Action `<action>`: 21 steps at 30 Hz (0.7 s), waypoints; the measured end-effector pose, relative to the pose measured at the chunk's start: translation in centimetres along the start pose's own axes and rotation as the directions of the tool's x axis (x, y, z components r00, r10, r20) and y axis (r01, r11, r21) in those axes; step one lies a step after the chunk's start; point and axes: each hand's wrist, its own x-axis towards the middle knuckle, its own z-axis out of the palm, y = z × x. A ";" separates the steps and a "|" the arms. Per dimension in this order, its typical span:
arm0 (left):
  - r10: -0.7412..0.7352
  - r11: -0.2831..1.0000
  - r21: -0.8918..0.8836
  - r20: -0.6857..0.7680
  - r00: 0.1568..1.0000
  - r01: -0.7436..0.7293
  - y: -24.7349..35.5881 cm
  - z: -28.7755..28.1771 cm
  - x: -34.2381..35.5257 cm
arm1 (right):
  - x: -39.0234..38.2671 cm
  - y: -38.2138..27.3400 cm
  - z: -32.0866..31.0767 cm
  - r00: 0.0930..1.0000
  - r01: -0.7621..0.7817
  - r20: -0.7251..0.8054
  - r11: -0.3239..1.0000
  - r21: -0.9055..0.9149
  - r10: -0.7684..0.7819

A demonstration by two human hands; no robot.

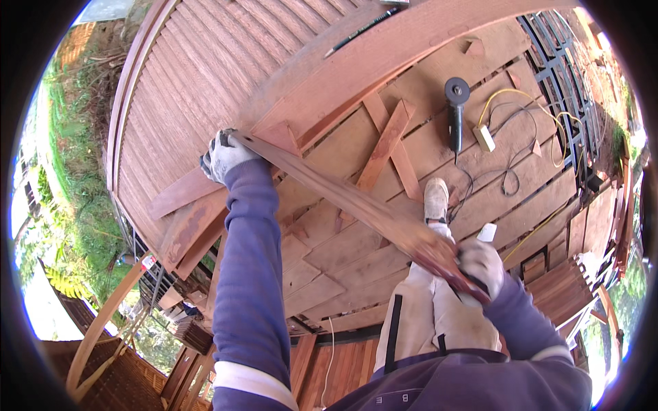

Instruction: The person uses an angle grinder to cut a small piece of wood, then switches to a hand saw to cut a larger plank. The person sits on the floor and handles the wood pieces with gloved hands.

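Note:
A long, narrow reddish-brown wooden board (356, 205) slants across the middle, from the curved wooden structure down to my right side. My left hand (229, 156), in a white and grey work glove, is closed around its far end, just above the curved edge. Near my right thigh, my gloved right hand (481, 266) grips the other end, slightly smeared by motion. Beneath the far end lies a curved wooden beam (384, 58), joined to a slatted, rounded wooden surface (205, 75). On that beam rests a dark green pencil (360, 33).
An angle grinder (455, 113) lies on the plank floor (343, 250), beside a white socket block (484, 138) with yellow and black cords. Crossed wooden offcuts (387, 147) lie near my shoe (436, 200). Dark metal grating (552, 61) borders the far right. Stacked wood (558, 291) stands at the right.

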 end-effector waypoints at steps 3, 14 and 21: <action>-0.003 0.971 -0.241 -0.004 1.000 0.002 -2.4 3.8 2.1 | 10.7 1.6 3.7 0.999 -0.038 0.035 0.997 0.067 0.036; 0.040 0.996 -0.074 -0.050 0.998 -0.044 0.0 1.6 0.2 | 6.5 0.6 2.1 0.999 -0.033 0.025 0.998 0.047 0.031; -0.022 0.994 -0.108 -0.062 0.998 0.015 1.8 -1.3 -0.5 | 0.2 -1.8 -0.1 0.997 -0.077 -0.017 0.997 -0.011 0.076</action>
